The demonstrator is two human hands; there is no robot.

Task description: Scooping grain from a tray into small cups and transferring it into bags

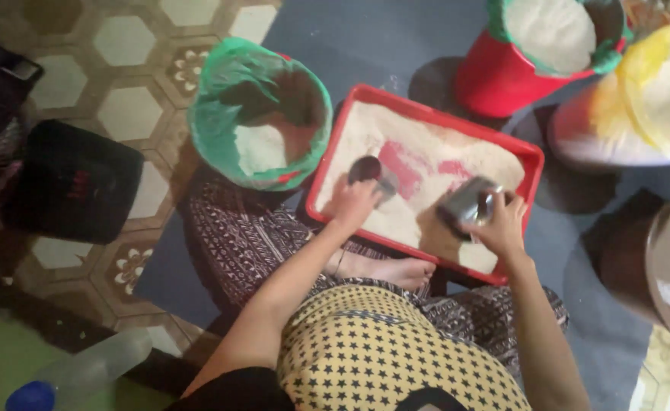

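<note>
A red rectangular tray [534, 164] lies on the floor in front of the seated person, holding a layer of pale, powdery flour scraped thin enough in the middle that red shows through. The left hand [352, 204] rests at the tray's near left part, fingers closed around the handle of a dark round scoop [365, 168] whose bowl sits just beyond the fingertips on the flour. The right hand [502, 224] is over the tray's near right part, fingers curled around a shiny metal cup [468, 201] tilted on its side, its mouth toward the left hand.

Beyond and to the left of the left hand stands a bucket lined with a green plastic bag [221, 114], part full of white powder. Beyond the right hand a red bucket [495, 80], also green-lined, is filled nearly to the rim with the same pale powder. Further right of it sits a yellow-lined container [643, 57] heaped with white powder. A clear plastic bottle with a blue cap [84, 373] lies well behind the left hand.
</note>
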